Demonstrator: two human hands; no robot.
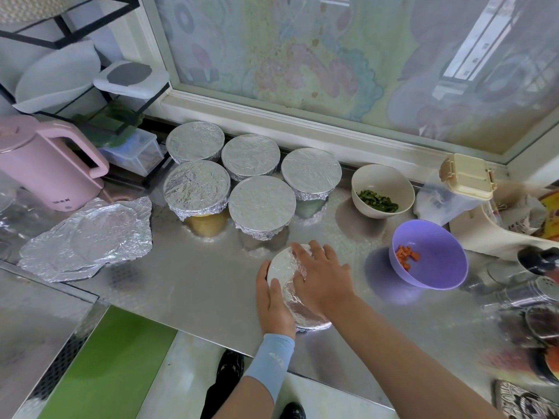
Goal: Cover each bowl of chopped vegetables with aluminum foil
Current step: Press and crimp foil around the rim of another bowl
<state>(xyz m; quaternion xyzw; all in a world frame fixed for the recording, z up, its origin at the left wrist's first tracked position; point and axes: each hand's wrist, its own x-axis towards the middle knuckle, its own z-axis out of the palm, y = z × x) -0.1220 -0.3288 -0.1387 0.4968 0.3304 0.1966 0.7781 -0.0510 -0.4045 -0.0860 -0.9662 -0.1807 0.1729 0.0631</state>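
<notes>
- Hands meet on the front bowl [284,269], which stands wrapped in foil near the front edge of the metal counter [196,285].
- The left hand [273,300] cups the bowl's left side, with the thumb lying on the foil top and the fingers curved round the rim. Their tips are hidden, so the grip looks snug, but I can't say how tight it is.
- The right hand [322,275] lies flat across the top, fingers spread and straight, pressing on the foil.
- Five covered bowls [261,204] stand clustered behind, toward the window sill.
- The cream bowl [382,179] of chopped greens sits uncovered to their right. The purple bowl [438,261] with orange cubes is uncovered too, just right of the hands.
- Loose foil sheets [87,237] lie at the left, beside a pink kettle [45,164].
</notes>
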